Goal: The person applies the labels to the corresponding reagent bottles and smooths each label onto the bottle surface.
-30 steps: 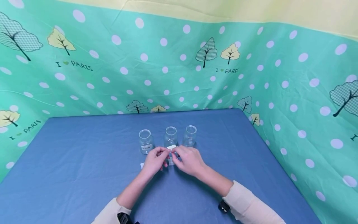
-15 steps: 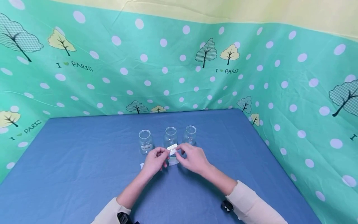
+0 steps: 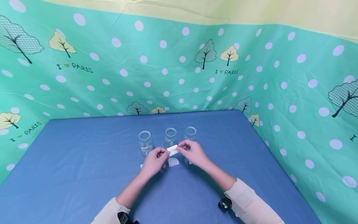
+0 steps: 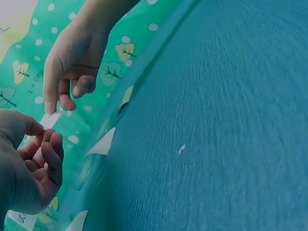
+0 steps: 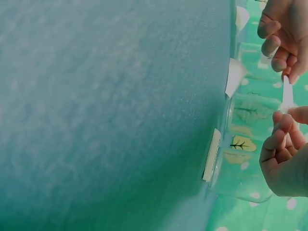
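Note:
A small white label (image 3: 172,150) with dark writing is stretched between both hands, in front of the middle glass jar (image 3: 170,138). My left hand (image 3: 154,161) pinches its left edge between thumb and finger. At the right edge, my right hand (image 3: 195,153) pinches it the same way. The right wrist view shows the label nearly edge-on between the fingertips. To the left stands another glass jar (image 3: 145,143) bearing a similar written label (image 3: 146,148). A third glass jar (image 3: 190,133) is on the right, its lower part hidden behind my right hand.
On the blue tablecloth (image 3: 84,174), a white paper piece (image 3: 173,162) lies before the middle jar. Another paper (image 3: 141,166) shows beside my left wrist, and a third (image 5: 211,156) lies before the right jar. A tiny white scrap (image 4: 182,149) is on the cloth.
The label has turned so its writing faces up. My right hand has shifted slightly right and up, to the label's right edge. More of the paper below shows. The jars stand still.

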The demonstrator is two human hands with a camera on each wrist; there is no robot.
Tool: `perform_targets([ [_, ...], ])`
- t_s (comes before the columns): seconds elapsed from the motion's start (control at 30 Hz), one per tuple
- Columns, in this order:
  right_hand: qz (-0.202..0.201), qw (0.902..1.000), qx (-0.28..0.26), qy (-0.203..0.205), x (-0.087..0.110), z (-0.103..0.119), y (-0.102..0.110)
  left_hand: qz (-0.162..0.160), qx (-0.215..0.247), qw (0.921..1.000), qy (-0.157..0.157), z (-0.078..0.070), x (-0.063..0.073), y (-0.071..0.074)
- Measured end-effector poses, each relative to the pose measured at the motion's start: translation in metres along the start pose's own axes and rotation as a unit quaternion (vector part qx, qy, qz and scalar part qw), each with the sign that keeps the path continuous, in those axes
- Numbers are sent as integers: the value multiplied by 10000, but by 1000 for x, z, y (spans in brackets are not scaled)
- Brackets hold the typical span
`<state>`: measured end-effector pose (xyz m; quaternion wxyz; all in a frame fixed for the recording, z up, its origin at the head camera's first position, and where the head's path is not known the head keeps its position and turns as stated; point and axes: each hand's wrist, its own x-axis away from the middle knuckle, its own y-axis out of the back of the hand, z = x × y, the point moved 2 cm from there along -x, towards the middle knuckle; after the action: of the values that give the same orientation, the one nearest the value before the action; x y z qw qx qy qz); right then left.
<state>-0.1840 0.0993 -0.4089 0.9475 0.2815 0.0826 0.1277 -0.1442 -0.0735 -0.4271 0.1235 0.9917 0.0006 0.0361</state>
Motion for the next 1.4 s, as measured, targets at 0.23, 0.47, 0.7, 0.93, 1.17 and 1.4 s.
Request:
perform_targets([
  [0.23, 60, 9991, -319, -289, -3, -4, -2, -138, -448, 9984, -327, 1, -4, 2],
  [0.47, 94, 9985, -326, -425, -4, -7, -3, -326, -868, 9936, -644, -2, -7, 1],
  [0.7, 17, 9985, -384, -379, -8, -10, -5, -664, -1419, 9840, -846, -3, -9, 2],
  [0.93, -155, 9994, -148, -273, -10, -9, -7, -848, -1988, 9730, -813, -3, -12, 1],
  [1.17, -507, 9977, 454, -66, -10, -9, -11, -961, -2400, 9625, -825, -1, -14, -1],
  [1.4, -741, 9908, 1129, -13, -7, -5, -14, -1073, -2625, 9545, -916, 2, -16, -2],
])
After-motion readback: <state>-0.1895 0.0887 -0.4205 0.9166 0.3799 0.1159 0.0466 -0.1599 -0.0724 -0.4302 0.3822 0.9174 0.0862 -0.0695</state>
